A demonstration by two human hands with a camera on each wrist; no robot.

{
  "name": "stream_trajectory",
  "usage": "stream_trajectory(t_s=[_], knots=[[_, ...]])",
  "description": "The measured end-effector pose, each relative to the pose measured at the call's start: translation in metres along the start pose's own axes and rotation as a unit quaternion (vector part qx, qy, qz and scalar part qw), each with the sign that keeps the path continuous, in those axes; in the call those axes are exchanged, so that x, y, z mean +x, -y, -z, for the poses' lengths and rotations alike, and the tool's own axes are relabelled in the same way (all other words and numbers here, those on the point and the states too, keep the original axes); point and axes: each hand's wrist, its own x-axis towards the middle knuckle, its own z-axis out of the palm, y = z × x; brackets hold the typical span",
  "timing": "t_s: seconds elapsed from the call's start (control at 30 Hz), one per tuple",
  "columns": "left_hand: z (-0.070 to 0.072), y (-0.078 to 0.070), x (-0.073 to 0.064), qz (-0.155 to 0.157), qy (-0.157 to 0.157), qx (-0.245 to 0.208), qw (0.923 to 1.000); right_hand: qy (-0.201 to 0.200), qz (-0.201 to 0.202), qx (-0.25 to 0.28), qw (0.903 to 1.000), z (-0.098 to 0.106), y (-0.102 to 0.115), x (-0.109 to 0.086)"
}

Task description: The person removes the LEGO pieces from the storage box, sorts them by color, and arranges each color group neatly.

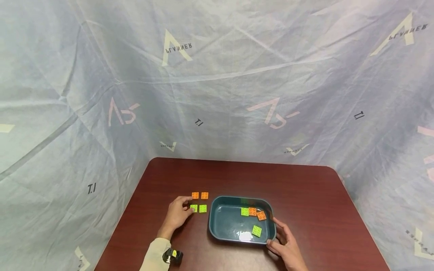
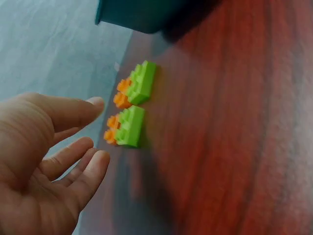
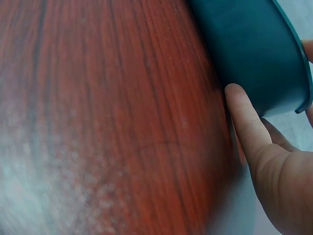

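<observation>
My left hand reaches in from the left beside two green toy bricks, its thumb and fingers spread apart. In the left wrist view a gap shows between the fingertips and the green bricks. Two orange bricks lie just behind the green ones on the table. My right hand holds the near right corner of a dark teal plastic tray, thumb on the near side and fingers along the right end. Inside the tray are two green bricks and two orange bricks.
Everything stands on a dark red wood-grain table with rounded far corners. Grey-white printed sheeting hangs behind the table and along both sides. A black band is worn over the left sleeve.
</observation>
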Motion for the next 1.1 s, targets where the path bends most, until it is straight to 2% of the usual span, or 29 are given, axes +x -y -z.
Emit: stream_trajectory(t_s=[0.27, 0.53, 0.67, 0.9, 1.1], knots=[[0.005, -0.021, -0.003, -0.006, 0.002, -0.036, 0.9993, -0.003, -0.008, -0.005, 0.9999, 0.000, 0.001, 0.001], [0.005, -0.036, -0.007, -0.016, 0.004, -0.060, 0.9980, 0.002, 0.014, -0.006, 0.9999, 0.001, 0.000, -0.001], [0.001, -0.044, -0.007, -0.021, 0.006, -0.072, 0.9972, -0.001, 0.008, -0.004, 1.0000, 0.001, -0.001, -0.001], [-0.011, -0.061, -0.007, -0.058, 0.017, -0.093, 0.9938, 0.002, 0.010, 0.001, 0.9999, 0.002, -0.003, 0.000], [-0.022, -0.076, -0.006, -0.070, 0.043, -0.093, 0.9923, 0.003, 0.017, 0.004, 0.9998, 0.003, -0.004, 0.000]])
